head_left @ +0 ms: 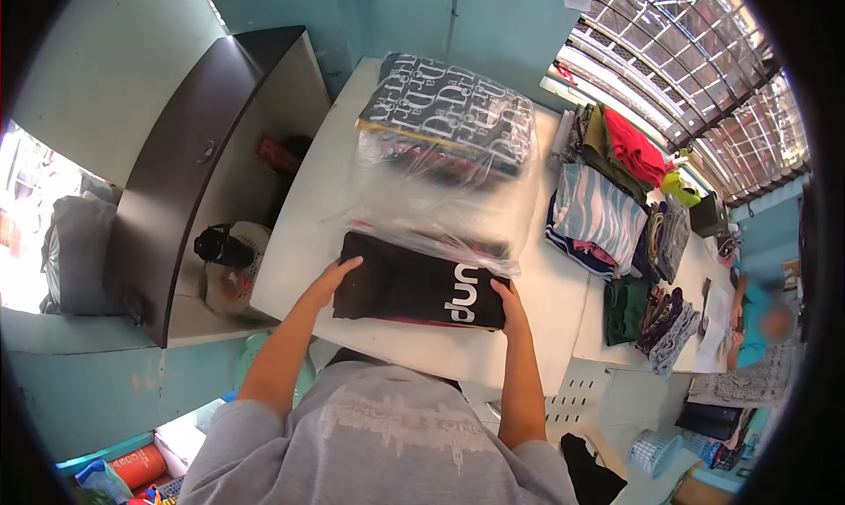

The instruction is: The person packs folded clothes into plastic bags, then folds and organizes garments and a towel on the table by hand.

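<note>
A folded black garment (400,285) with white lettering lies near the front of the white table, on top of other folded cloth whose reddish edge shows beneath. My left hand (336,279) grips its left end, thumb on top. At the opposite end my right hand (507,304) holds it the same way, fingers hidden underneath. The far edge of the garment meets the opening of a clear plastic bag (422,197). Further back, a stack of folded clothes topped by a grey cloth with white letters (449,105) sits in the plastic.
Right of the bag are piles of folded clothes, including a striped blue-white cloth (598,210) and a red one (634,146). A dark-doored cabinet (189,171) borders the table's left side, with a black bottle (222,246) inside. Another person (755,320) is at the far right.
</note>
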Demonstrator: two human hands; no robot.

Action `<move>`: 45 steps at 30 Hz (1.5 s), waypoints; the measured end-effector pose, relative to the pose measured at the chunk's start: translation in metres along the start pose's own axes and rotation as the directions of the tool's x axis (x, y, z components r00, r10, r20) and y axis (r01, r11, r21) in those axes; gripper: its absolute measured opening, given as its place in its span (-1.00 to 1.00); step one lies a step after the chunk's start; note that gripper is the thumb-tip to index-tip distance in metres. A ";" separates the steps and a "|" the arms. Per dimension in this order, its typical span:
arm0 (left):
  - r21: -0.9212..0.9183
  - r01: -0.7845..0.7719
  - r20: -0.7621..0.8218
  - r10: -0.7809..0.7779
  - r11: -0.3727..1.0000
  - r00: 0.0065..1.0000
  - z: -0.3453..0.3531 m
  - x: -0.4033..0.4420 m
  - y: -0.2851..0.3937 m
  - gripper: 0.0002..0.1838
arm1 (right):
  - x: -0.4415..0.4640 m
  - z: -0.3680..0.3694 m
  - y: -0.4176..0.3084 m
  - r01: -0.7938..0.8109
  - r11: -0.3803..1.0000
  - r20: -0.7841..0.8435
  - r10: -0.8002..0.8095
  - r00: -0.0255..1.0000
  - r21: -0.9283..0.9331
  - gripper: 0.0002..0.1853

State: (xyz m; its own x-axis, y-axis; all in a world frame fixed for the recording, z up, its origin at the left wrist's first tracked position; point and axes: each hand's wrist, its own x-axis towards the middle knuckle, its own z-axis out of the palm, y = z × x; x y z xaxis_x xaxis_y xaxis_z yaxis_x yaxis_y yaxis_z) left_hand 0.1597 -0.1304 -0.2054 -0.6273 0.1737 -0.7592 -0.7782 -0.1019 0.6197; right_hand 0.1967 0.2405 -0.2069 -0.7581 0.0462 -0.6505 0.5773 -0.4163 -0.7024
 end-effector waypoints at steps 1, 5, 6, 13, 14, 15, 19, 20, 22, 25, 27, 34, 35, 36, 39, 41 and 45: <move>-0.004 -0.029 0.018 0.029 1.000 0.999 0.002 -0.002 0.003 -0.31 | -0.003 0.001 -0.003 0.032 0.999 0.013 -0.032 0.999 -0.009 -0.44; 0.093 -0.217 0.125 0.205 0.972 0.971 0.017 -0.021 0.018 -0.35 | -0.018 -0.011 0.000 0.130 0.990 0.069 -0.134 0.989 0.054 -0.43; 0.055 -0.256 0.144 0.246 0.965 0.959 0.017 -0.017 0.019 -0.36 | -0.019 -0.014 0.003 0.144 0.985 0.084 -0.152 0.985 0.096 -0.42; 0.089 -0.267 -0.122 0.277 0.960 0.953 0.005 0.041 0.013 -0.31 | 0.009 -0.022 0.025 0.211 0.977 -0.059 -0.209 0.976 0.030 -0.47; 0.104 -0.263 -0.172 0.278 0.959 0.945 0.008 0.039 0.013 -0.31 | 0.009 -0.023 0.027 0.204 0.979 -0.085 -0.204 0.975 -0.008 -0.47; 0.117 -0.291 -0.186 0.308 0.950 0.933 0.005 0.043 0.005 -0.33 | 0.012 -0.028 0.031 0.205 0.967 -0.168 -0.230 0.959 -0.152 -0.41; 0.480 -0.295 -0.186 0.425 0.826 0.886 -0.005 0.034 0.000 -0.34 | 0.002 -0.011 0.025 0.433 0.352 -0.188 -0.907 0.377 -0.830 -0.47; 0.629 -0.262 -0.158 0.451 0.732 0.879 0.000 0.019 0.009 -0.34 | -0.002 0.000 0.012 0.403 0.197 -0.052 -0.938 0.342 -0.894 -0.52; 0.919 -0.044 -0.154 0.462 0.391 0.874 0.015 -0.005 0.038 -0.43 | -0.014 0.020 -0.024 0.314 -0.123 0.223 -0.926 0.305 -0.941 -0.63; 0.961 -0.191 0.038 0.592 0.200 0.805 0.022 -0.012 0.073 -0.51 | 0.020 0.007 -0.040 0.342 -0.192 0.320 -0.871 0.373 -0.920 -0.79; 0.903 -0.424 0.275 0.679 0.059 0.681 0.011 0.012 0.073 -0.53 | 0.037 0.007 -0.056 0.283 -0.148 0.264 -0.860 0.437 -0.948 -0.85; 0.791 -0.548 0.292 0.618 0.273 0.730 0.025 0.034 0.101 -0.52 | -0.001 0.057 -0.095 0.302 0.056 0.225 -0.542 0.809 -0.952 -0.61; 0.764 -0.567 0.304 0.603 0.308 0.738 0.024 0.035 0.102 -0.51 | 0.003 0.049 -0.078 0.397 -0.163 0.402 -0.646 0.649 -0.903 -0.65; 0.735 -0.586 0.321 0.587 0.341 0.744 0.024 0.038 0.102 -0.50 | 0.013 0.039 -0.068 0.356 -0.186 0.387 -0.645 0.658 -0.916 -0.69; 0.733 -0.575 0.303 0.583 0.364 0.754 0.017 0.053 0.100 -0.49 | 0.025 0.021 -0.062 0.097 -0.207 0.206 -0.612 0.763 -0.974 -0.87; 0.687 -0.606 0.317 0.585 0.401 0.747 0.016 0.065 0.099 -0.49 | 0.040 0.025 -0.078 0.076 -0.083 0.112 -0.662 0.741 -0.994 -0.89; 0.616 -0.637 0.278 0.628 0.464 0.727 0.003 0.095 0.085 -0.52 | 0.103 0.006 -0.062 0.298 0.144 0.108 -0.717 0.689 -0.944 -0.87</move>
State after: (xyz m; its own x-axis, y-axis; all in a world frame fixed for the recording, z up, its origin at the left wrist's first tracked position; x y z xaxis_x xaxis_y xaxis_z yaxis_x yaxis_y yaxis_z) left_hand 0.0342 -0.1194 -0.2236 -0.9363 0.3344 -0.1071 0.0569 0.4456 0.8934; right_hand 0.0811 0.2660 -0.2283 -0.9688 0.2322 0.0866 0.1436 0.8106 -0.5677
